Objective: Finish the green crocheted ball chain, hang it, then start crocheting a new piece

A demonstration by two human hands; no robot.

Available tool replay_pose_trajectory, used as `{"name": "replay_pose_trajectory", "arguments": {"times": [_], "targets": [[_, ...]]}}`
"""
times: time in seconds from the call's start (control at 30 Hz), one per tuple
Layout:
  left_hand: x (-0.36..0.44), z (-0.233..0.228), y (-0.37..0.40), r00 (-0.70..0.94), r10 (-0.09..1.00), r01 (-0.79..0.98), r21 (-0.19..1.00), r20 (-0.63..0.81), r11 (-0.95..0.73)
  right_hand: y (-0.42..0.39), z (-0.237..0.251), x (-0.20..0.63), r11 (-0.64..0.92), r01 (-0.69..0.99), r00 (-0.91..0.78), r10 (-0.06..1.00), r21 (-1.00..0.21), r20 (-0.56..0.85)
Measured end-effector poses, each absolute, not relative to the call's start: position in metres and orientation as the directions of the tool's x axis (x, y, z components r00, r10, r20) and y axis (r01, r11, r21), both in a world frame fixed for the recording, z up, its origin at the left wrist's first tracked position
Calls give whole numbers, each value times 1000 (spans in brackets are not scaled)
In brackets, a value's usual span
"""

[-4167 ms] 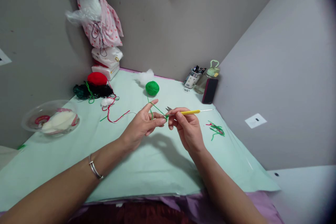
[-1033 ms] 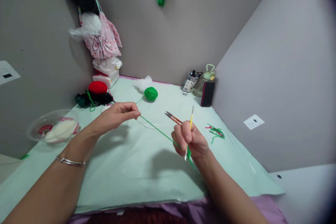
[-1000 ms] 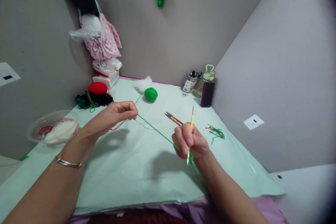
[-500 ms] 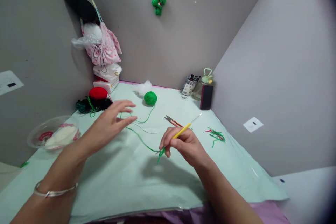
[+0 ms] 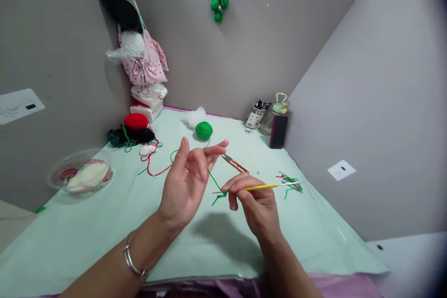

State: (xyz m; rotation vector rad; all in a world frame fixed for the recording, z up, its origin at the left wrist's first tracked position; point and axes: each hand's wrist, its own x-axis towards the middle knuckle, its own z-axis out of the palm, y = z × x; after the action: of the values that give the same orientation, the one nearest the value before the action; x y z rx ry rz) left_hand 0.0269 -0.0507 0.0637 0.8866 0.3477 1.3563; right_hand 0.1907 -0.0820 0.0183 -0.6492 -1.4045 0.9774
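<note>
My right hand (image 5: 256,202) is closed around a crochet hook (image 5: 261,187) with a yellow grip, its metal tip pointing left. A small knotted bit of green yarn (image 5: 220,196) sits on the hook near that tip, beside my fingertips, with a short tail hanging. From there a green strand rises to my left hand (image 5: 186,181), which is turned palm up with thumb stretched out and fingers apart, some bent. The strand passes behind the left fingers; how it runs there is hidden. The green yarn ball (image 5: 204,130) lies beyond.
Orange-handled thread snips (image 5: 235,164) lie just beyond my hands. Yarn scraps (image 5: 291,183) are on the right, near a phone (image 5: 278,132), bottle (image 5: 270,121) and pen cup (image 5: 254,115). Red yarn (image 5: 136,121) and a plastic bowl (image 5: 56,174) are on the left.
My left hand has moved right and turned palm up, close to the right hand. The crochet hook has swung from slanted to nearly level. The green strand now runs steeply up to my left fingers.
</note>
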Motion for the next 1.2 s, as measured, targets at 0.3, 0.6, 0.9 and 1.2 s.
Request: {"name": "replay_pose_trajectory", "arguments": {"times": [0.3,0.6,0.9,1.2], "targets": [[15,46,-35,339,844,-39,902,416,-429,-79,24,194,581,-9,108,810,-814,577],[27,29,-49,509,858,-446,875,75,188,-83,18,186,633,81,93,764,-770,639],[22,24,-45,497,865,-407,900,76,155,-79,16,187,580,14,117,808,-814,577],[24,28,-50,451,893,-329,931,6,160,-78,15,186,530,-65,85,847,-846,524]]}}
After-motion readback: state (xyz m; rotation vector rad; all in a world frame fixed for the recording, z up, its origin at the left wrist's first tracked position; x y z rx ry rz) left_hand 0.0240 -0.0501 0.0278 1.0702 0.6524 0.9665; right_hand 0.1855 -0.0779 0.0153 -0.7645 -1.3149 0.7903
